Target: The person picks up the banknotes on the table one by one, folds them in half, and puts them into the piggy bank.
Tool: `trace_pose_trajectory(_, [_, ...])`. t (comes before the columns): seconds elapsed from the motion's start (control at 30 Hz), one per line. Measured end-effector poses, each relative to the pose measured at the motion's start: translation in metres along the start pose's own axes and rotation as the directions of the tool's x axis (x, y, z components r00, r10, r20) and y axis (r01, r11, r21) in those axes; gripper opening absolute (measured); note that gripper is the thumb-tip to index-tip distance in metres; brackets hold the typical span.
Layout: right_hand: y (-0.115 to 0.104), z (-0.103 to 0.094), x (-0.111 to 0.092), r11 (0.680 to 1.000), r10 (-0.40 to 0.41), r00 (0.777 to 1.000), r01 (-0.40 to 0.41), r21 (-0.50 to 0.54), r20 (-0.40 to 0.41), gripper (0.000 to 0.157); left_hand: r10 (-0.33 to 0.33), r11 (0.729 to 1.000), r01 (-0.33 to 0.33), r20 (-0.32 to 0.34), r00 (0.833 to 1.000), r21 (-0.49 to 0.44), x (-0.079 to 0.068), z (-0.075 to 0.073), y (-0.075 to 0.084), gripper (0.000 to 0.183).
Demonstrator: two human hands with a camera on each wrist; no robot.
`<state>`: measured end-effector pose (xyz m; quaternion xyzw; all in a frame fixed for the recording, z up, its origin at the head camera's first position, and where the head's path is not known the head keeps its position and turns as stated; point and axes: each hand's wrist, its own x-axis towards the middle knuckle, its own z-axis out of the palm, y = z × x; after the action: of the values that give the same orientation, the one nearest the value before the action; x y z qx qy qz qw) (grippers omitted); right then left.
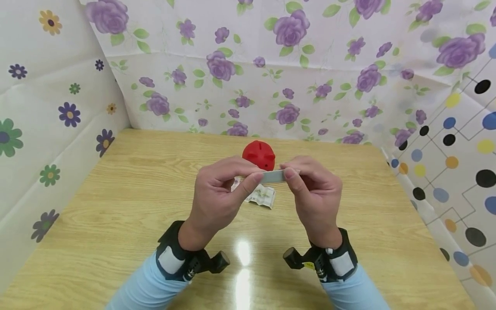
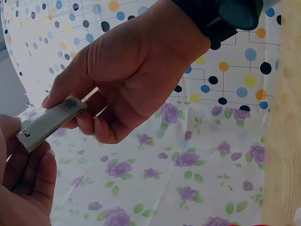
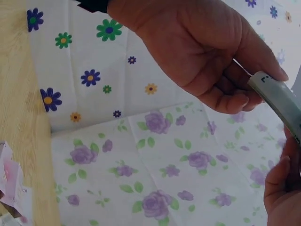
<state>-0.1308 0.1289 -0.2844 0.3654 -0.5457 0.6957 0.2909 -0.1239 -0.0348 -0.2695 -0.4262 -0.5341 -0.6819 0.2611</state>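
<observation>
Both hands are raised above the table, pinching a narrow, grey-green folded banknote (image 1: 273, 176) between them. At its left end, the left hand (image 1: 222, 189) grips it between thumb and fingers. The right hand (image 1: 315, 187) pinches the other end the same way. In the left wrist view the folded banknote (image 2: 51, 122) shows small dark printing and layered edges; in the right wrist view the banknote (image 3: 277, 96) runs off the right side. Just beyond the hands stands a red piggy bank (image 1: 258, 155) with a slot on top, its lower part partly covered by the hands.
Creased banknotes (image 1: 263, 196) lie on the wooden table (image 1: 155, 172) behind the hands, partly hidden by the left one. In the right wrist view, pinkish creased notes (image 3: 14, 183) show at the lower left. Flower-patterned cloth (image 1: 248, 86) hangs behind the table, with patterned cloth on both sides.
</observation>
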Motion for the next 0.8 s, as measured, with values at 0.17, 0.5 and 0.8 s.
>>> trace_pose_trajectory(0.17, [0.0,0.003,-0.002,0.999,-0.019,0.987,0.012,-0.043,-0.159,0.028,0.037,0.999,-0.038,0.03,0.999,0.036,0.001,0.003,0.001,0.038])
trace_pose_trajectory(0.5, [-0.009,0.016,0.0,0.989,-0.082,0.994,0.091,-0.115,0.075,0.038,0.266,0.897,-0.257,0.026,0.964,0.36,0.002,0.012,0.002,0.032])
trace_pose_trajectory(0.8, [-0.013,0.013,0.004,0.993,-0.024,0.991,0.039,-0.114,0.129,0.034,0.288,0.832,-0.333,0.166,0.943,0.443,0.002,0.008,0.002,0.021])
